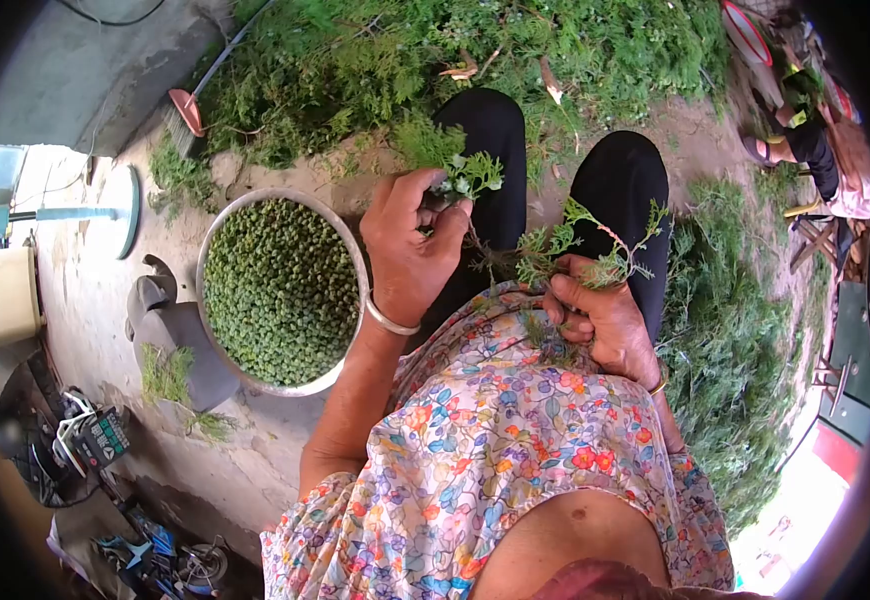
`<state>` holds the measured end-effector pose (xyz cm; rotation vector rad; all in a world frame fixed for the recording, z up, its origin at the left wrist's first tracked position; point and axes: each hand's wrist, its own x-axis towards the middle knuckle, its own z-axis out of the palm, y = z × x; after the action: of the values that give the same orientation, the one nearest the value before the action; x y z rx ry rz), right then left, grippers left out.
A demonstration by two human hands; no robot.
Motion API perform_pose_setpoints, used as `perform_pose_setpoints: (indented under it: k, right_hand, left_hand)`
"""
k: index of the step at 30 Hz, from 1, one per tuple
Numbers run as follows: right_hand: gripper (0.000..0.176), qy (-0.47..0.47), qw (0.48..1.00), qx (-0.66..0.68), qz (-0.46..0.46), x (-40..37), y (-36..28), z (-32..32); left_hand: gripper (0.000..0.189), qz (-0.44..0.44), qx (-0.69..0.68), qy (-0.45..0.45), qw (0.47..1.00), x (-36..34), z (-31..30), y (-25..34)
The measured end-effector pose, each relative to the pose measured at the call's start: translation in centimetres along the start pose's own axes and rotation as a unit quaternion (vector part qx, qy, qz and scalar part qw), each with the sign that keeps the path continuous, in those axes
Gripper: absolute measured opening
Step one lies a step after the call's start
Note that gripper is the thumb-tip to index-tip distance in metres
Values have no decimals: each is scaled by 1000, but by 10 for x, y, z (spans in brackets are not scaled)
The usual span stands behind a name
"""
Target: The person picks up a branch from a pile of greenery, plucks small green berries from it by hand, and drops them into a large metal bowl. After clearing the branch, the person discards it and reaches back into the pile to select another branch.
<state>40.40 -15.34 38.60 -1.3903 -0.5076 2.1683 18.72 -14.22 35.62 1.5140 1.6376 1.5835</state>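
Observation:
My left hand (410,245), with a bangle at the wrist, is closed around small pale-green cones and a leafy tip (477,175), held up in front of my left knee. My right hand (600,315) is closed on an evergreen sprig (615,262) with flat, scaly leaves, just above my lap. Some of what lies inside the fingers of each hand is hidden. Beside my left forearm stands a wide metal basin (356,345), nearly full of small round green cones (280,290).
Cut evergreen branches (555,60) are heaped ahead of my knees, and another pile (725,370) lies on my right. A pedestal fan (127,212), a box (7,298) and a toy bike (200,565) stand to the left. Another person (835,150) sits at the far right.

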Motion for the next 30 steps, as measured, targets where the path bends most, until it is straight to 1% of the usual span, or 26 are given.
perform_pose_setpoints:
  k: [1,4,8,11,13,17,19,20,21,22,23,24,25,26,27,28,29,30]
  right_hand:
    - [24,-1,1000,-8,12,0,0,1]
    - [23,-2,1000,-10,4,0,0,3]
    - [23,-8,1000,-9,15,0,0,1]
    - [22,-11,1000,-13,14,0,0,2]
    - [22,-11,1000,-16,14,-1,0,2]
    - [22,-13,1000,-9,19,-1,0,3]
    - [24,19,1000,-16,8,-2,0,4]
    - [24,19,1000,-17,8,-4,-1,4]
    - [24,1,1000,2,13,-7,-3,2]
    - [25,-16,1000,21,17,-9,-5,-1]
    - [25,-17,999,20,18,-9,-6,-5]
    - [26,-40,998,36,22,-9,-8,-8]
    - [27,-63,996,54,25,-8,-7,-11]
    - [29,-56,996,64,10,-7,-3,-13]
    - [29,-56,996,64,9,-5,-2,-17]
    - [28,-54,996,72,14,-4,-2,-22]
    - [27,-52,995,80,18,-4,-3,-25]
    - [27,-51,995,80,17,-4,-5,-24]
  left_hand:
    - [31,19,5,-17,1000,1,-1,0]
    - [31,23,47,-10,999,1,0,3]
    - [33,1,22,-10,1000,-1,4,9]
    - [35,-10,5,-31,999,0,2,11]
    - [33,39,48,-48,997,5,-2,10]
    - [28,36,46,-59,997,8,-13,-5]
    - [24,-50,-11,-79,996,10,-16,-5]
    - [19,-136,-79,-71,985,11,-19,8]
    - [19,-137,-79,-70,985,14,-22,11]
    - [14,-184,-179,-72,964,18,-27,10]
    - [10,-230,-277,-73,930,20,-31,10]
    - [7,-255,-331,-65,906,20,-34,10]
    - [7,-255,-331,-65,906,23,-39,6]
    - [8,-296,-413,-12,861,27,-46,-3]
    - [10,-333,-489,41,805,33,-54,-16]
    - [14,-318,-587,-14,744,39,-70,-42]
    - [14,-318,-588,-15,744,40,-76,-43]
    - [15,-326,-623,-35,710,41,-81,-42]
